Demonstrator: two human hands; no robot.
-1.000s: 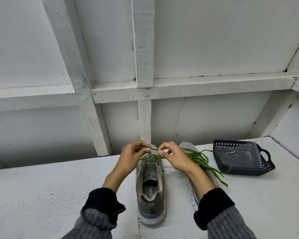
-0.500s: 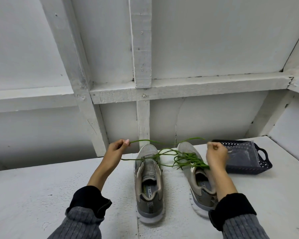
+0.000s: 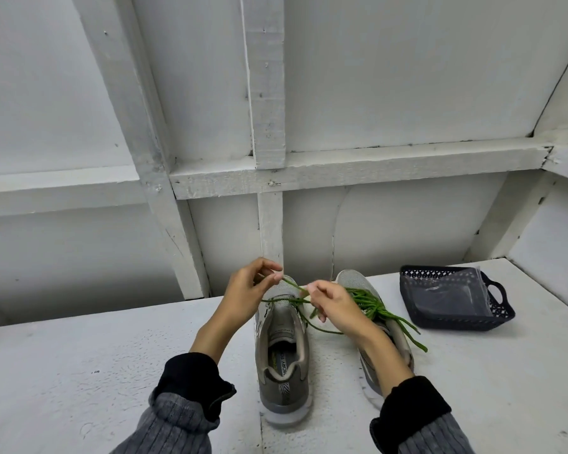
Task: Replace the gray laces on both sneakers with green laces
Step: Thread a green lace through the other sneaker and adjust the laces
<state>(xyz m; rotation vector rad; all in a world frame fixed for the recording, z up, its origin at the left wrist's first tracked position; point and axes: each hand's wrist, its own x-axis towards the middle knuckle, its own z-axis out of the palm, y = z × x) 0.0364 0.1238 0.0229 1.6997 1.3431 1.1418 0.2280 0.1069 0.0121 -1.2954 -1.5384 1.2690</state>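
Head view: two grey sneakers are being shown side by side on a white table (image 3: 79, 371), heels toward the camera. A green lace (image 3: 295, 300) is being pinched at one end by the left hand (image 3: 246, 299), thumb and forefinger closed on it just above the toe of the left sneaker (image 3: 281, 348). The other end is being pinched by the right hand (image 3: 336, 309), fingers curled round the strand between the two shoes. Half a second ago the hands were being held wide apart with the lace stretched between them; now they are being brought back together over the left sneaker's eyelets, almost touching, and the lace is hanging slack, a loop trailing down past the shoe's right side. The right sneaker (image 3: 358, 283) is being partly hidden by the right forearm; a bundle of green lace (image 3: 381, 309) is lying across its top and trailing off toward the table. A dark basket (image 3: 456, 319) is sitting near the right sneaker, unmoved, with a clear plastic bag (image 3: 453, 290) inside.
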